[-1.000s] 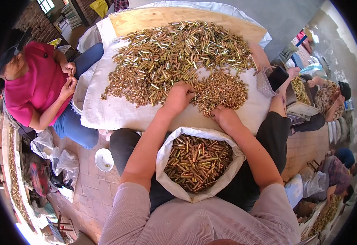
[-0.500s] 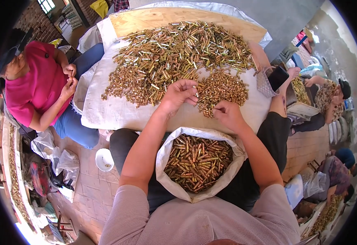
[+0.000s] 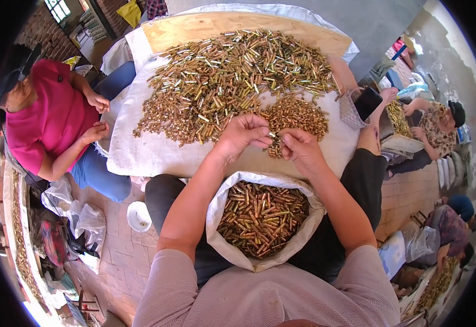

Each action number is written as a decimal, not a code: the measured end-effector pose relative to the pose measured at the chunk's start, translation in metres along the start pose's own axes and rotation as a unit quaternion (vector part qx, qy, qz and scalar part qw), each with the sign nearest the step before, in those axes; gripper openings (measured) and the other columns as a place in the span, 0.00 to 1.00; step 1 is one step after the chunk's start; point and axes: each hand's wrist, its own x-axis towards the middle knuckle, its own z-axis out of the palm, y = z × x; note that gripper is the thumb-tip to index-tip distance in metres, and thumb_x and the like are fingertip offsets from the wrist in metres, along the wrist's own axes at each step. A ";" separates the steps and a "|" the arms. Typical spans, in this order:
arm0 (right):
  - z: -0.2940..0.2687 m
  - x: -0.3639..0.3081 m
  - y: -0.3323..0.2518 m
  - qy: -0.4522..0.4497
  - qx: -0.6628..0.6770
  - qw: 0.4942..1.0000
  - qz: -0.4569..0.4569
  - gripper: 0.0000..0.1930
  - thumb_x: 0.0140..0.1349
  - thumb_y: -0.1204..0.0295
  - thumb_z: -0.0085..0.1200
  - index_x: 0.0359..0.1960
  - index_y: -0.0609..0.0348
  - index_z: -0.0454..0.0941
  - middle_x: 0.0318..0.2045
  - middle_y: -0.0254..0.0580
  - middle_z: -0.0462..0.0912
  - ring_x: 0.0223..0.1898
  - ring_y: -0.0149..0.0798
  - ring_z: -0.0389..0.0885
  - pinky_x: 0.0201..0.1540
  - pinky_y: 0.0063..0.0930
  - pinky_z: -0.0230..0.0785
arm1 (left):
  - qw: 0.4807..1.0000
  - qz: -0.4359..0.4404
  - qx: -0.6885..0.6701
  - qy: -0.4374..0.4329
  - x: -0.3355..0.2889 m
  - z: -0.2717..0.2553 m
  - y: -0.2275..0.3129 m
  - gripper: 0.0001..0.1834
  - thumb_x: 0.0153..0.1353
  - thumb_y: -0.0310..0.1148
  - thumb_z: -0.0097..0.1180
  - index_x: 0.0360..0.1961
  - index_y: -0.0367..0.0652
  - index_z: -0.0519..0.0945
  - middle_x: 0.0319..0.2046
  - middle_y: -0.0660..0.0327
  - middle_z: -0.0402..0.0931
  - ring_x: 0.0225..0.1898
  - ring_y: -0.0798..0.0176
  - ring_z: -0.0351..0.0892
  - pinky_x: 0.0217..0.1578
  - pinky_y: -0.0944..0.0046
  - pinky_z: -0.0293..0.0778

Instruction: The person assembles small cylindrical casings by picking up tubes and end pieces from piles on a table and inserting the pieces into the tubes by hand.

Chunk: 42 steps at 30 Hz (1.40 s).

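Note:
My left hand [image 3: 244, 133] pinches a small, shiny brass-coloured metal tube [image 3: 272, 134] over the table's near side. Close beside it, my right hand [image 3: 301, 149] has thumb and fingers pressed together; whatever they grip is too small to make out. Just beyond my hands lies a heap of short brass-coloured metal pieces [image 3: 303, 117]. A wider heap of longer brass-coloured metal tubes [image 3: 238, 65] spreads behind it. Below my forearms, an open white sack [image 3: 216, 240] rests in my lap, holding many slim brass-coloured metal tubes [image 3: 262, 218].
A pale cloth [image 3: 134, 147] covers the table, with a wooden board [image 3: 194, 30] along its far edge. A woven basket [image 3: 349, 111] with a black phone [image 3: 367, 103] stands at right. A person in pink [image 3: 58, 120] sits at left, near a white bucket [image 3: 138, 216] on the floor.
My hands have come together: the left moved slightly right with the metal tube, and the right moved up beside it. The person at left has drawn their hands apart.

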 end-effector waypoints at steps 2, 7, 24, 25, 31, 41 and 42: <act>0.001 -0.001 0.000 0.011 0.014 1.000 0.002 0.08 0.65 0.68 0.61 0.41 0.58 0.80 0.27 0.34 0.80 0.24 0.29 0.76 0.26 0.23 0.69 | 1.000 -0.011 0.005 -0.010 -0.001 0.002 0.000 0.09 0.63 0.26 0.62 0.42 0.35 0.79 0.34 0.57 0.81 0.33 0.59 0.86 0.35 0.64 0.84; 0.001 -0.002 0.001 0.011 0.026 0.999 0.016 0.08 0.65 0.67 0.60 0.38 0.56 0.78 0.26 0.33 0.79 0.24 0.28 0.75 0.26 0.21 0.67 | 1.000 -0.006 0.022 -0.019 -0.003 0.006 0.000 0.08 0.62 0.28 0.64 0.39 0.36 0.80 0.32 0.58 0.82 0.32 0.61 0.86 0.35 0.64 0.83; 0.005 -0.004 -0.002 0.000 0.032 0.999 0.031 0.07 0.65 0.68 0.61 0.37 0.57 0.78 0.24 0.31 0.77 0.23 0.26 0.73 0.25 0.20 0.65 | 0.999 -0.007 0.045 -0.027 -0.006 0.012 0.004 0.07 0.61 0.28 0.65 0.36 0.35 0.80 0.30 0.57 0.82 0.32 0.62 0.86 0.34 0.64 0.85; 0.003 -0.004 -0.001 -0.002 0.037 0.999 0.030 0.07 0.65 0.68 0.61 0.37 0.57 0.78 0.24 0.31 0.77 0.23 0.26 0.73 0.25 0.20 0.65 | 0.999 -0.005 0.039 -0.028 -0.005 0.013 0.003 0.07 0.61 0.28 0.65 0.35 0.35 0.80 0.30 0.56 0.82 0.31 0.62 0.86 0.33 0.64 0.85; -0.003 -0.002 0.004 0.009 0.079 0.996 0.033 0.04 0.62 0.72 0.64 0.37 0.55 0.82 0.26 0.28 0.80 0.22 0.25 0.75 0.23 0.19 0.67 | 0.999 0.001 0.040 -0.027 -0.004 0.014 -0.001 0.08 0.61 0.28 0.65 0.35 0.35 0.79 0.30 0.56 0.82 0.31 0.61 0.86 0.33 0.64 0.85; -0.001 -0.001 0.019 0.016 0.105 0.994 0.013 0.06 0.62 0.71 0.64 0.37 0.56 0.81 0.28 0.29 0.81 0.23 0.25 0.74 0.24 0.19 0.66 | 0.997 -0.037 -0.061 -0.031 -0.007 0.019 -0.011 0.06 0.62 0.26 0.63 0.35 0.36 0.79 0.31 0.57 0.82 0.33 0.59 0.86 0.35 0.62 0.85; 0.001 -0.002 0.017 0.015 0.096 0.995 0.008 0.06 0.62 0.70 0.64 0.37 0.56 0.81 0.28 0.30 0.81 0.23 0.25 0.74 0.24 0.19 0.66 | 0.997 -0.037 -0.061 -0.030 -0.007 0.019 -0.010 0.06 0.62 0.26 0.63 0.35 0.36 0.79 0.31 0.57 0.82 0.33 0.59 0.86 0.35 0.62 0.85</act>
